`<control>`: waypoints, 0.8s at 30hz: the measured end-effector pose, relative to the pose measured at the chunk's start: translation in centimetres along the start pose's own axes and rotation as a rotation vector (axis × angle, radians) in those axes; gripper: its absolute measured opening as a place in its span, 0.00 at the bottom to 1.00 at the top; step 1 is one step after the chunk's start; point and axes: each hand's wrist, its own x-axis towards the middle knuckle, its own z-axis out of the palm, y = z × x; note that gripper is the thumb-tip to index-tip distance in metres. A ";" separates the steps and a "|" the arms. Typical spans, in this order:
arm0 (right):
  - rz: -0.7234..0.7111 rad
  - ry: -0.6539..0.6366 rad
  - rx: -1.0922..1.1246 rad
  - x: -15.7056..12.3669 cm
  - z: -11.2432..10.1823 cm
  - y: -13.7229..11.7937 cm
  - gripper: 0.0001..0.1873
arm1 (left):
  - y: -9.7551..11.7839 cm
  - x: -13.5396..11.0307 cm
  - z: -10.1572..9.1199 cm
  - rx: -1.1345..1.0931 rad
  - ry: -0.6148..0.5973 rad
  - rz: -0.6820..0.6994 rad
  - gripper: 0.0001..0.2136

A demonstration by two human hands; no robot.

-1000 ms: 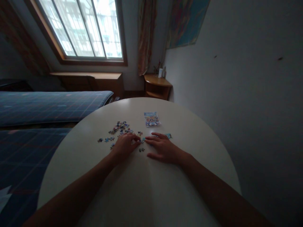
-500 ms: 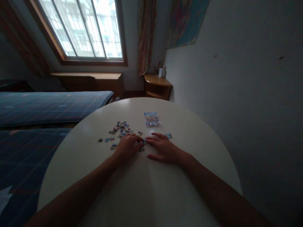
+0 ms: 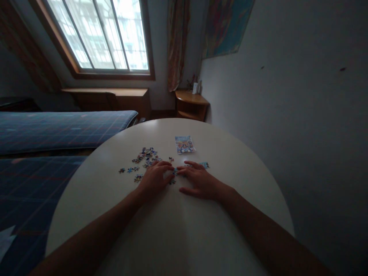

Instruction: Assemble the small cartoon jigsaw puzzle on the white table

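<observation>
My left hand (image 3: 155, 178) curls its thumb and index finger around the edge of a small bluish puzzle piece (image 3: 175, 172) on the table. Opposite it, my right hand (image 3: 199, 180) lies flat with fingers stretched, its fingertips touching the right side of that piece. Another puzzle piece (image 3: 172, 182) is just below the left thumb. Joined blue pieces (image 3: 205, 165) show past the right hand's knuckles; the rest of them is hidden under the hand. A loose pile of puzzle pieces (image 3: 147, 154) lies beyond the left hand.
The round white table (image 3: 172, 237) carries a printed picture sheet (image 3: 184, 145) behind the hands. Several stray pieces (image 3: 130, 170) lie left of the left hand. Blue plaid mattresses (image 3: 57, 130) stand at the left, a wall (image 3: 287, 115) at the right.
My left thumb and index finger have drawn back slightly to the left and spread a little, so more of the bluish piece shows. My right hand stays nearly still.
</observation>
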 end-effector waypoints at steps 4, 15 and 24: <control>-0.010 0.004 -0.017 0.0 0.0 0.1 0.28 | 0.0 -0.1 0.0 0.046 -0.008 0.076 0.09; -0.009 0.068 -0.059 -0.1 0.3 0.2 0.21 | 0.0 0.1 -0.2 0.042 -0.043 0.175 0.09; 0.222 0.052 -0.180 3.0 -0.5 -1.9 0.05 | 0.0 0.3 -0.2 0.063 -0.037 0.224 0.07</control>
